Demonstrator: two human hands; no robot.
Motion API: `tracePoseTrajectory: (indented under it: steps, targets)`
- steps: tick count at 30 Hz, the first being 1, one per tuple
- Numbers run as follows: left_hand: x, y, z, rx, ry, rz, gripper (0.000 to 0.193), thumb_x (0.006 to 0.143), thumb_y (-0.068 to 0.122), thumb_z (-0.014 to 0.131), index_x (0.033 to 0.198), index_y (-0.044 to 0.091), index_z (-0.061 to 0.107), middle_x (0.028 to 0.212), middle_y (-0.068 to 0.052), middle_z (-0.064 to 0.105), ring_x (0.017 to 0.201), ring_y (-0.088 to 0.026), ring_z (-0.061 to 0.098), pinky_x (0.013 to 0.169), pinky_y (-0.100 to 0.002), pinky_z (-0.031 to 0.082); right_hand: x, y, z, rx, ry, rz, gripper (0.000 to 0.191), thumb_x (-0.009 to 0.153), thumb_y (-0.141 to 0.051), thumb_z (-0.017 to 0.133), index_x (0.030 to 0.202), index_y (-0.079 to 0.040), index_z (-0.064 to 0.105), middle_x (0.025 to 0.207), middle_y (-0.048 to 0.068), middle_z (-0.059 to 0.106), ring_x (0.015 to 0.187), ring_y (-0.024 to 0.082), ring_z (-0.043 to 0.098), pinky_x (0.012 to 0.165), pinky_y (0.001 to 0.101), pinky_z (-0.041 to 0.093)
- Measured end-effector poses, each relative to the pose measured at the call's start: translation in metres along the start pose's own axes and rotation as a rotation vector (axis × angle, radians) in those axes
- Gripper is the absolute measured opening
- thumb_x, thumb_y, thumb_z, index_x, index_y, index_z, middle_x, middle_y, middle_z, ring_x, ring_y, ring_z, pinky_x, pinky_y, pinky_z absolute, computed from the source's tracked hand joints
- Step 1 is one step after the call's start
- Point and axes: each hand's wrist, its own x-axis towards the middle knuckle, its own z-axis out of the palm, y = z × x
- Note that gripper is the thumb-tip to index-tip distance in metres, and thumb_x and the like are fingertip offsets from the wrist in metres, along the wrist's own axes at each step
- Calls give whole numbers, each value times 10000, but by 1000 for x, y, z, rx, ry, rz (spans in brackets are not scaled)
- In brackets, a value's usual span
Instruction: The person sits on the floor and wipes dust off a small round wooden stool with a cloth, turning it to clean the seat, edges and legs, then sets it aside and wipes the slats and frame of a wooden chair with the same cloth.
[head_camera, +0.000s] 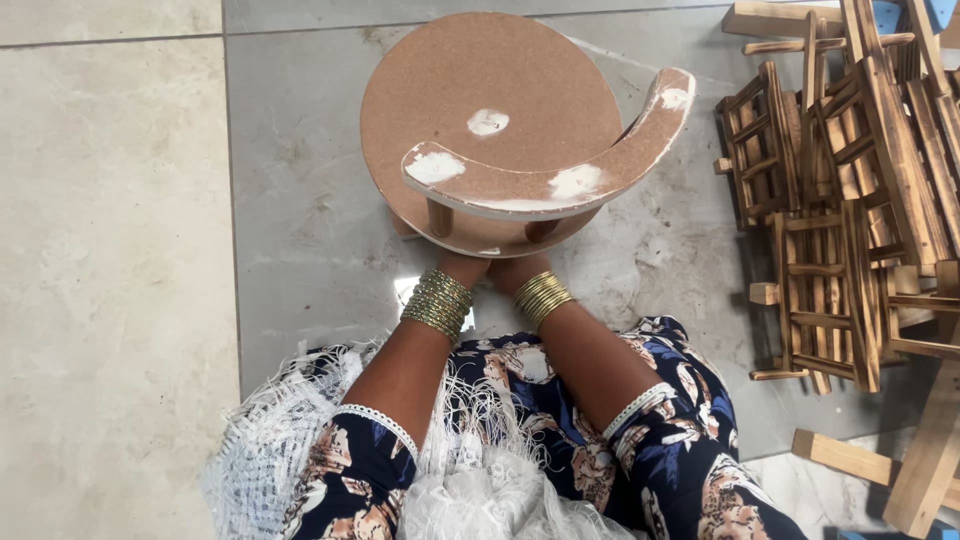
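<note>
A small round stool (480, 110) made of brown fibreboard stands on the tiled floor (120, 250) directly in front of the person, close enough that both arms reach it with bent elbows. Its curved backrest (560, 170), a brown arc with white patches of filler or paint, sits above the near edge of the seat on two short dowels (440, 215), and it faces the person, which puts the underside and the dowel joints within easy reach. The left hand (462, 266) and the right hand (518, 270) go in side by side under the seat's near rim, so that only the wrists and the backs of the hands show; the fingers are hidden beneath the board, and I cannot tell whether either grip is spread, pressed together or pinching anything. Reaching from below with both hands at once looks like a way to steady or lift the piece evenly, though that is only a judgement. Stacks of gold bangles (438, 303) sit on each wrist, just clear of the stool. To the right, well apart from the hands, a pile of small slatted wooden chairs (830, 230) lies on the floor, kept to one side.
</note>
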Motion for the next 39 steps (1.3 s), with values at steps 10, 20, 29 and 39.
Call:
tracePoseTrajectory:
  steps: [10,20,29,39]
  targets:
    - [11,-12,-23,-236,-174,-151,750,982,402,602,1557,29,299,1603,-195,325,1480,-355,313,1214,-443,259,45,39,-9,149,-361,514,476,1029,-463,498,1379,-171,635,1436,81,660,1332,276,627,1118,388,515]
    - [42,-18,0,-243,-280,-132,739,984,424,580,1553,36,310,1591,-186,355,1470,-356,341,1199,-459,292,48,78,-6,214,-323,377,474,1003,-442,529,1371,-161,630,1423,97,654,1322,289,617,1106,397,504]
    - [45,-31,12,-319,-111,-265,731,985,443,560,1549,43,320,1580,-179,381,1460,-357,367,1186,-474,321,20,93,9,195,-226,302,475,980,-424,557,1363,-152,626,1411,111,648,1312,302,609,1094,406,494]
    - [51,-54,1,-516,24,-535,724,987,464,538,1544,51,331,1568,-170,410,1449,-358,396,1171,-490,354,-28,61,40,189,-183,190,479,954,-403,588,1354,-142,622,1398,126,641,1301,315,600,1082,415,483]
